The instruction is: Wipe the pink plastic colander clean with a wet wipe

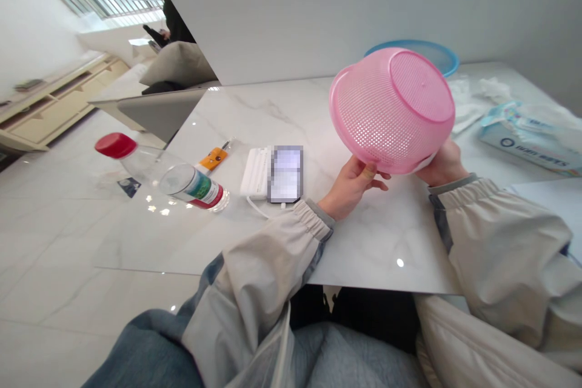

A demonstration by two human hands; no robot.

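Note:
A pink perforated plastic basket (391,106) is held up above the white marble table (373,242), tilted so its underside faces me. My left hand (352,185) grips its lower rim, thumb on the outside. My right hand (443,163) holds the rim on the other side, with a bit of white cloth or tissue under its fingers; most of those fingers are hidden behind the basket.
A clear water bottle (170,176) with a red cap stands at the left. A white power bank (257,173), a blurred phone (285,174) and an orange item (213,159) lie mid-table. A blue basin (436,54), white wipes and a tissue pack (531,136) sit right. A person sits far back left.

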